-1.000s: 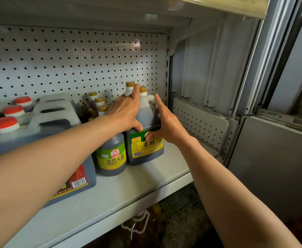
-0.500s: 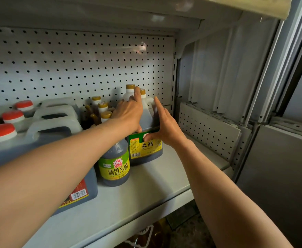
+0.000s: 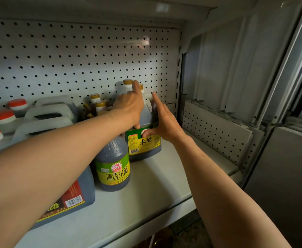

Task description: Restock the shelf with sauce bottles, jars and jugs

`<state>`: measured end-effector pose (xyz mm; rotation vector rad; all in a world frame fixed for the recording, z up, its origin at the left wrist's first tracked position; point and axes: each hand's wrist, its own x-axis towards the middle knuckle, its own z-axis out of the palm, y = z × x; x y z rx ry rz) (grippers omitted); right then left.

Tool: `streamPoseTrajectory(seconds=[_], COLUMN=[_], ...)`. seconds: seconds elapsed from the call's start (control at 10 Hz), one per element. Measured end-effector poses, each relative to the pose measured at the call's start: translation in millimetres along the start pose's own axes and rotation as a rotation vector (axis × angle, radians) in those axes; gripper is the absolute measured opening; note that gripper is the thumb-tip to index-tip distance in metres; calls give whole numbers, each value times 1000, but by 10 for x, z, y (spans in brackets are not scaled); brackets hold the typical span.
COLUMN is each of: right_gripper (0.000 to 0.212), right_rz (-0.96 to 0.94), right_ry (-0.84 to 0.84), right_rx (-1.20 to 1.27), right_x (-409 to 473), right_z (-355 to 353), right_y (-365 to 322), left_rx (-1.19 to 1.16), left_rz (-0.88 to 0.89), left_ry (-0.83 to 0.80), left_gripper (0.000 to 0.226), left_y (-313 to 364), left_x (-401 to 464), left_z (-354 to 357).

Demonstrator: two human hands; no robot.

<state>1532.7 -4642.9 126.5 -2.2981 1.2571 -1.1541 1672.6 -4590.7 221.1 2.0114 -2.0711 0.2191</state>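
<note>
A dark vinegar jug with a yellow label (image 3: 147, 146) stands at the right end of the row on the grey shelf (image 3: 146, 194). My left hand (image 3: 128, 106) lies over its shoulder, the index finger straight up by the gold cap and the thumb down on its front. My right hand (image 3: 164, 122) presses flat against the jug's right side, fingers straight, thumb on the label. A second gold-capped jug (image 3: 128, 82) stands right behind it. A green-labelled jug (image 3: 115, 170) stands in front to the left, partly under my left forearm.
Large red-capped jugs (image 3: 44, 120) fill the shelf's left side, the front one with a red label (image 3: 80, 192). Small gold-capped bottles (image 3: 97, 102) stand by the pegboard back wall (image 3: 75, 56). Loose shelf panels (image 3: 216, 129) lean to the right of the shelf.
Both hands have stayed on the yellow-labelled jug, which has slid slightly back relative to the green-labelled jug. The view has shifted a little to the left.
</note>
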Motion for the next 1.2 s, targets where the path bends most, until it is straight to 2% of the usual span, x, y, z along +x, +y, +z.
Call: streamPoseTrajectory(seconds=[0.1,0.6,0.8,1.0,1.2], right_gripper=[147,146,148,146,138], right_rz=[-5,10,48,134,188], right_ry=[5,-5,-36,-37,-50], right_rx=[27,34,-21,-156,-273], right_x=[-9,-2,18,-66,-182], right_z=[-8,4,-26,-81,-194], right_y=[18,31,-36,-183,-537], left_rx=[5,64,94,39,-32], left_rz=[9,24,23,37,147], left_ry=[10,12,-4,-36,138], left_gripper=[126,138,132,138,129], left_y=[2,-22,-5,-38,-338], left_x=[10,0,-12,-118,-470], left_z=[0,18,-11,-291,-732])
